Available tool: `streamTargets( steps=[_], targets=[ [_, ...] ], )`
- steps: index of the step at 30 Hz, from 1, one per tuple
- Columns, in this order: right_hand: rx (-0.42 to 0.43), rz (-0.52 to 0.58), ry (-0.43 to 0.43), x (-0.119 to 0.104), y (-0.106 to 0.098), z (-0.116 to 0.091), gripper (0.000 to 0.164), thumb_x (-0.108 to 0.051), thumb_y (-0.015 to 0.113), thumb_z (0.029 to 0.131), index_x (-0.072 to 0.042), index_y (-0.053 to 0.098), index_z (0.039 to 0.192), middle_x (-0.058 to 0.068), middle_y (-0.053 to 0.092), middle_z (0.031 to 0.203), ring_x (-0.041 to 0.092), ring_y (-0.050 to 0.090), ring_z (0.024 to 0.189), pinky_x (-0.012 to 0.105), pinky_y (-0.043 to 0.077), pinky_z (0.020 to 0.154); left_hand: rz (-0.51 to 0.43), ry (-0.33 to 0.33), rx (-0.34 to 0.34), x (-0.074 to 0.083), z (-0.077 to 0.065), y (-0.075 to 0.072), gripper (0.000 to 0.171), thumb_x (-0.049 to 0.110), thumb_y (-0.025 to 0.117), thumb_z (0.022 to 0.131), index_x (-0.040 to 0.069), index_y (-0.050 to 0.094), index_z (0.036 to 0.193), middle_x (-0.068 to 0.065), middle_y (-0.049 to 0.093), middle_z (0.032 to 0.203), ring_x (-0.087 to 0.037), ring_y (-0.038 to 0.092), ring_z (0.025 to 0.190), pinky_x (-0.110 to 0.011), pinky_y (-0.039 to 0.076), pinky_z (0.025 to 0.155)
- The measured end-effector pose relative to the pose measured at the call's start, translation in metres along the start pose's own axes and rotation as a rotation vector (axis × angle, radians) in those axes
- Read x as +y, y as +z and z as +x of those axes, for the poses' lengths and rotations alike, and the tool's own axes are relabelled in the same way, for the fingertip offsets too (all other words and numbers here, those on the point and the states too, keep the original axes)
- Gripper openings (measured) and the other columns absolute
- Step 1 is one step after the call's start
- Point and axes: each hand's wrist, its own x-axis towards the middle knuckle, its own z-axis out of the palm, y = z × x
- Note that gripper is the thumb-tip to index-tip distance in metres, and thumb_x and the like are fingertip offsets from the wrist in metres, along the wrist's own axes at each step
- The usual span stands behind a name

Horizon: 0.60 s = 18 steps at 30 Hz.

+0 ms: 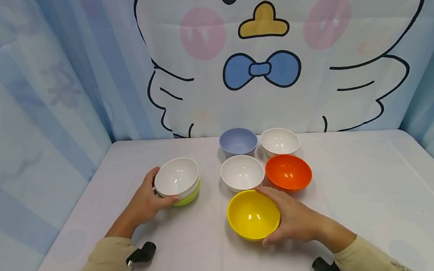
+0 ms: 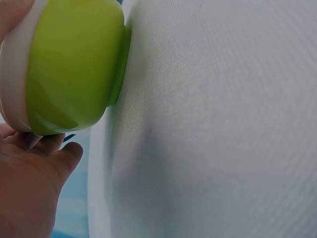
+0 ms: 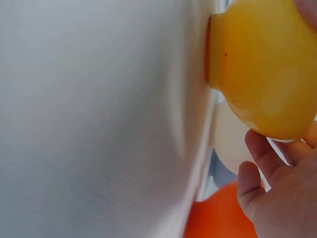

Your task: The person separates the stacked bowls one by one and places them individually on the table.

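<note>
My left hand grips a small stack of bowls at the left, thumb along the near side and fingers round the far left side. On top is a white bowl, nested over a lime-green bowl whose foot is at the tablecloth in the left wrist view. With my right hand I hold a yellow bowl by its right side, fingers at the far rim and thumb at the near side. The right wrist view shows the yellow bowl's foot close over the cloth.
Beyond the yellow bowl stand a white bowl and an orange bowl. Behind them are a blue bowl and another white bowl. A white cloth covers the table, and a printed curtain hangs along its back edge.
</note>
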Motion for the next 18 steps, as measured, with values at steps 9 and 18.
streamTargets(
  steps=[9, 18],
  targets=[
    [0.018, 0.035, 0.033, -0.0004, 0.0059, -0.0002, 0.112, -0.044, 0.092, 0.066, -0.006, 0.034, 0.154, 0.011, 0.040, 0.153, 0.035, 0.039, 0.136, 0.061, 0.032, 0.110, -0.012, -0.001, -0.003, -0.0004, -0.0010, -0.0001, 0.114, 0.030, 0.084, 0.082, -0.004, 0.005, 0.157, -0.029, 0.018, 0.159, -0.048, 0.023, 0.143, -0.060, 0.024, 0.114],
    [0.045, 0.029, 0.062, -0.0033, 0.0081, -0.0002, 0.115, -0.042, 0.093, 0.064, -0.005, 0.033, 0.154, 0.010, 0.041, 0.153, 0.035, 0.039, 0.136, 0.062, 0.031, 0.111, -0.016, 0.009, -0.009, 0.0010, 0.0001, -0.0009, 0.114, 0.032, 0.084, 0.082, -0.004, 0.005, 0.156, -0.028, 0.018, 0.159, -0.048, 0.024, 0.143, -0.061, 0.025, 0.114]
  ],
)
